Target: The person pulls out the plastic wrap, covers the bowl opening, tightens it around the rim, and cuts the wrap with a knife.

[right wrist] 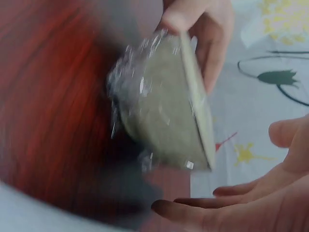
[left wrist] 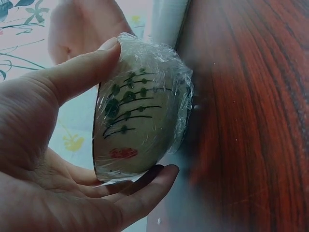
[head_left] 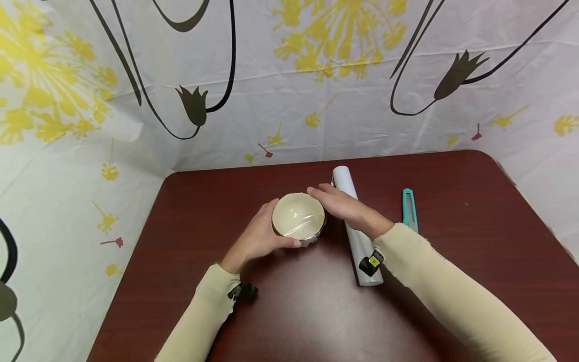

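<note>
My left hand (head_left: 258,236) grips a cream bowl (head_left: 298,216), thumb at the near rim and fingers round its far left side. Clear cling film stretches across the bowl's mouth and lies crumpled against its wall and base. In the left wrist view the bowl (left wrist: 140,106) shows a green leafy pattern and a red mark through the film. My right hand (head_left: 346,206) is held beside the bowl's right rim, fingers extended. The right wrist view shows a gap between this hand (right wrist: 260,193) and the blurred bowl (right wrist: 169,106).
A white roll of cling film (head_left: 363,256) lies lengthwise on the dark red table (head_left: 203,201), under my right wrist. To its right is a teal utility knife (head_left: 409,208), partly covered by my right sleeve. A patterned cloth (head_left: 253,75) hangs behind the table.
</note>
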Demonstrator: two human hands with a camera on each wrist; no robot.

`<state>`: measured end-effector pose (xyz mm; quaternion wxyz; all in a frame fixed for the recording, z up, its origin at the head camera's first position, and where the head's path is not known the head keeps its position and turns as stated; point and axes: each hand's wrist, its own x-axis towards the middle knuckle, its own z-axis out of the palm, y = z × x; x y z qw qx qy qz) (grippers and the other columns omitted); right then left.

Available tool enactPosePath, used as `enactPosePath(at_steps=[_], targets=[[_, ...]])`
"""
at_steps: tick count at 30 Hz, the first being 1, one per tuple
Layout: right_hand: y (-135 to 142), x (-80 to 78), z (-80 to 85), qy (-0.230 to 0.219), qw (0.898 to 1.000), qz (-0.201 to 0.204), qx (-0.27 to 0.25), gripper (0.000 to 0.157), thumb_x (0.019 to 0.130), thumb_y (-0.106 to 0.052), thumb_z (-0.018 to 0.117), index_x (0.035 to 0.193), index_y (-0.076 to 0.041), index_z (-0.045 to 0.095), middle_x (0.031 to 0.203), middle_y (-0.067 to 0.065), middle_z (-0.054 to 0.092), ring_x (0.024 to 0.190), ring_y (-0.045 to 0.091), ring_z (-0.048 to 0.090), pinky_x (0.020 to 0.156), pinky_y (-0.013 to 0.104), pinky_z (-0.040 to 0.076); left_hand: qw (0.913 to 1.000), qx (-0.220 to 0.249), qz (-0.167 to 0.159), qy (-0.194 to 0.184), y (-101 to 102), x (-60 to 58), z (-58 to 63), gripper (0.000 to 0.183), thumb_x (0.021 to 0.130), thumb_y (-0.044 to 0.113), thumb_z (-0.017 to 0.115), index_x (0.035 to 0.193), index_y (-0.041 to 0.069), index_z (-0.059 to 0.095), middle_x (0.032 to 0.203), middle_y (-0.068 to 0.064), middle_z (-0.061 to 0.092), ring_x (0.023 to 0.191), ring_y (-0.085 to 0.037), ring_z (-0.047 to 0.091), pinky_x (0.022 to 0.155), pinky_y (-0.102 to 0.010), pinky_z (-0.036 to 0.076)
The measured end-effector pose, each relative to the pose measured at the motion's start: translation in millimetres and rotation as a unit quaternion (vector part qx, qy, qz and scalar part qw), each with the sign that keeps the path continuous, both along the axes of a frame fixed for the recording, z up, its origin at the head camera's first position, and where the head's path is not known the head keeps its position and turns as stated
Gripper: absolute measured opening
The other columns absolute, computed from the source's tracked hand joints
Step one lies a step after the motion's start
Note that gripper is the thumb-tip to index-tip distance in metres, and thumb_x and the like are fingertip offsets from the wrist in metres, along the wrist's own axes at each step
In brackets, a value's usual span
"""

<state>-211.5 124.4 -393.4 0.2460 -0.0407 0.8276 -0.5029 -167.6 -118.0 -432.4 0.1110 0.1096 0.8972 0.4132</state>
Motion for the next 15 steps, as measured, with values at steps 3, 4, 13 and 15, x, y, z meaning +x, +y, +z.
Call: enactPosePath(at_steps=[3, 4, 13, 15], targets=[[0.8, -1.6, -4.2, 0.011, 1.0, 0.023, 0.013, 0.085, 0.115, -0.053, 0.042, 0.172, 0.005, 0.019, 0.18, 0.023, 0.019, 0.167, 0.038, 0.013, 0.133, 0.056, 0.016, 1.0, -0.003, 0.0, -0.005, -0.7, 0.2, -1.3, 0.125, 0.075, 0.038, 0.104, 0.171, 0.002, 0.031, 0.165, -0.019, 0.044, 0.142, -0.035, 0.053, 0.115, -0.056, 0.047], [0.2, -0.9, -4.9, 0.014, 0.999, 0.034, 0.018, 0.084, 0.115, -0.053, 0.042, 0.172, 0.005, 0.02, 0.18, 0.023, 0.02, 0.167, 0.038, 0.015, 0.132, 0.056, 0.017, 1.0, -0.003, -0.001, -0.005, -0.9, 0.1, -1.7, 0.126, 0.075, 0.038, 0.104, 0.171, 0.002, 0.031, 0.165, -0.019, 0.044, 0.142, -0.035, 0.053, 0.115, -0.056, 0.047], [-1.2, 1.2, -5.6, 0.041, 0.995, 0.076, 0.049, 0.086, 0.114, -0.052, 0.045, 0.173, 0.005, 0.019, 0.179, 0.023, 0.022, 0.165, 0.038, 0.02, 0.132, 0.056, 0.02, 0.9999, -0.013, -0.005, 0.0, -2.2, -2.8, -1.7, 0.128, 0.075, 0.039, 0.104, 0.172, 0.001, 0.029, 0.167, -0.02, 0.042, 0.144, -0.036, 0.052, 0.116, -0.055, 0.046], [1.1, -0.1, -5.1, 0.04, 0.994, 0.079, 0.056, 0.087, 0.115, -0.053, 0.043, 0.173, 0.005, 0.017, 0.18, 0.023, 0.019, 0.166, 0.039, 0.018, 0.132, 0.056, 0.019, 0.9999, -0.014, -0.006, -0.001, -2.7, -3.0, -1.8, 0.129, 0.075, 0.039, 0.104, 0.172, 0.001, 0.029, 0.167, -0.02, 0.042, 0.144, -0.036, 0.052, 0.117, -0.055, 0.046]])
